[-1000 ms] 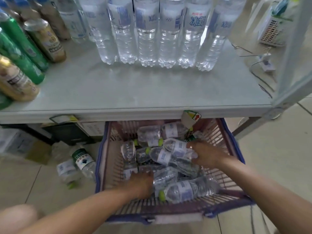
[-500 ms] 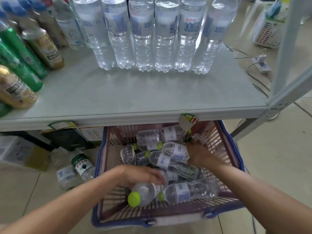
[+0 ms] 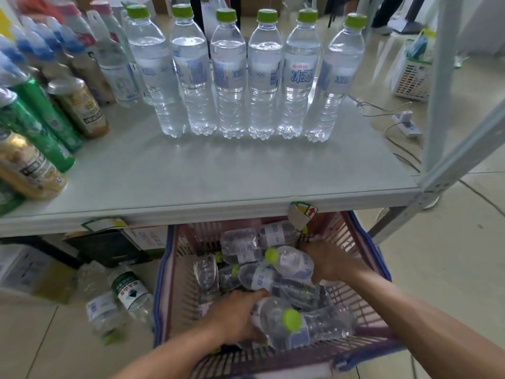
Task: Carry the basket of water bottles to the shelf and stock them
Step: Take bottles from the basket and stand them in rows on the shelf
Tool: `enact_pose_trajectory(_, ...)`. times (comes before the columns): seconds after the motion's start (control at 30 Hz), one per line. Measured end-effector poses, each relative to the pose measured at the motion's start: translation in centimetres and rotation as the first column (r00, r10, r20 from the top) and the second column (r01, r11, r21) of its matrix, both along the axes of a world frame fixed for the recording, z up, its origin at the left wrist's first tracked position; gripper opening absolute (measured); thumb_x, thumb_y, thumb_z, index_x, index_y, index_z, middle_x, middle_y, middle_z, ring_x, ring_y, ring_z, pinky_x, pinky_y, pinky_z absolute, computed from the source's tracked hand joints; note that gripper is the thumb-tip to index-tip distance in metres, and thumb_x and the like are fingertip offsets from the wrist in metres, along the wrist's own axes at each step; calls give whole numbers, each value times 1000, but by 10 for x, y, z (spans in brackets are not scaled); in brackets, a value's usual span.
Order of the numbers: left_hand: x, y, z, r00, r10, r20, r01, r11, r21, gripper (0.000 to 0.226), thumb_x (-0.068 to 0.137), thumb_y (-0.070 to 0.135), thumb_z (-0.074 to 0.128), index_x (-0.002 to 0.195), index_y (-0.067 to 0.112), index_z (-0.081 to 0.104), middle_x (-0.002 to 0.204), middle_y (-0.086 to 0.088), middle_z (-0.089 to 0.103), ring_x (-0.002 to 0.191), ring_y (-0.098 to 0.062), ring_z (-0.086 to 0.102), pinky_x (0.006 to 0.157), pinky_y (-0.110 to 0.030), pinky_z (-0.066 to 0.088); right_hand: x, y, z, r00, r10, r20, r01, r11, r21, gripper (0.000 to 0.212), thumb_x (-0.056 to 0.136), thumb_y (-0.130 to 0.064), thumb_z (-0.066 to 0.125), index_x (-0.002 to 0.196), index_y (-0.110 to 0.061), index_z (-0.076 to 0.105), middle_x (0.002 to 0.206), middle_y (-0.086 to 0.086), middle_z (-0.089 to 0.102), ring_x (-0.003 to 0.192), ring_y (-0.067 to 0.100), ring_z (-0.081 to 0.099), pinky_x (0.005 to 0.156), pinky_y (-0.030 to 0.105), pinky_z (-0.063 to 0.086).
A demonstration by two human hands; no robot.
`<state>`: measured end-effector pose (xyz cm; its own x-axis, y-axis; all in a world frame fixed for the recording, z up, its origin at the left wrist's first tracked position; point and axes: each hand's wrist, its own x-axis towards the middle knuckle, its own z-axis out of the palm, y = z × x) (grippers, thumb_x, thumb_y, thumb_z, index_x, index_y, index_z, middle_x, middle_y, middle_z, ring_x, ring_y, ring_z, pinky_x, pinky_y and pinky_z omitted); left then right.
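Observation:
A pink basket with a blue rim point(image 3: 363, 236) sits on the floor under the shelf's front edge, with several clear water bottles lying in it. My left hand point(image 3: 235, 318) grips one bottle point(image 3: 276, 321) near the basket's front, its green cap toward me. My right hand point(image 3: 329, 265) is closed on another green-capped bottle point(image 3: 292, 262) at the basket's right side, cap pointing left. A row of several upright water bottles point(image 3: 263, 75) with green caps stands at the back of the grey shelf point(image 3: 218, 173).
Green and gold drink bottles point(image 3: 41, 132) crowd the shelf's left side. The shelf front has bare surface. Two bottles point(image 3: 120, 296) lie on the floor left of the basket. A metal shelf post point(image 3: 440, 86) rises at right, with a white basket point(image 3: 412, 77) and power strip behind.
My left hand has turned its bottle and moved it right within the basket. My right hand has closed on a bottle and lifted its capped end. The view tilted up.

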<state>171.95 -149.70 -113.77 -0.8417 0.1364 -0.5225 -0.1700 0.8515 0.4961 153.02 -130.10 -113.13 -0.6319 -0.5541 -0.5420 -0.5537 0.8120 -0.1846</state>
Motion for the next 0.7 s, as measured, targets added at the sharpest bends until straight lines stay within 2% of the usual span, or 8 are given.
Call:
enact_pose_trajectory(0.07,5,-1,-7,994,-19,-108,6,993,-118,87,65,63,76,141,49,37,146,-2,36,135,-28,40,106,-46,44,-2,4,25,999,33,25,-32,999,-41,69,67,-21,89,131,-21,62,124,3,70,116,26,67,89,32,53)
enact_pose_trajectory(0.13,9,-11,-11,985,47,-165,-55,997,-45,93,62,65,75,145,47,36,148,3,28,135,-21,36,110,-43,43,-1,9,58,998,26,56,-19,993,-120,64,66,-22,89,126,-23,65,116,-2,73,108,21,69,86,32,55)
enact_pose_trajectory(0.23,6,-36,-2,970,192,-148,-176,977,119,79,57,58,80,130,47,50,137,11,49,122,-13,55,97,-32,53,8,24,109,997,4,82,24,941,-339,50,66,-24,93,108,-35,69,92,-20,73,84,1,69,75,16,53)
enact_pose_trajectory(0.33,2,-54,16,969,211,-125,-189,967,172,60,59,42,83,116,36,64,115,16,67,104,-3,65,86,-29,58,19,32,154,985,29,170,74,820,-568,41,68,-22,95,94,-43,72,88,-12,76,79,4,70,72,24,54)
enact_pose_trajectory(0.47,-5,-59,61,991,35,-131,-33,999,20,52,57,44,80,105,32,62,97,15,67,86,-7,67,72,-30,59,17,32,189,989,20,145,95,668,-738,48,61,-29,97,103,-37,75,101,-5,80,93,14,77,82,32,61)
enact_pose_trajectory(0.57,-15,-58,110,984,-142,-106,141,990,-14,40,60,37,82,89,20,61,81,5,67,72,-13,66,60,-36,58,18,30,212,991,-3,134,117,496,-860,60,54,-35,99,109,-43,76,110,-5,79,104,13,76,89,29,61)
enact_pose_trajectory(0.63,-17,-61,146,975,-184,-125,190,981,35,38,61,37,84,87,20,61,81,6,68,72,-9,67,64,-36,58,19,30,227,993,-38,108,114,397,-911,53,55,-24,99,99,-45,80,107,-5,80,101,10,77,86,24,61)
enact_pose_trajectory(0.7,-16,-68,182,973,-170,-158,193,970,145,35,65,31,87,91,23,65,86,8,72,75,-1,66,72,-34,58,15,32,236,996,-88,35,67,396,-916,37,58,-23,100,88,-33,82,97,5,81,87,8,77,79,24,61)
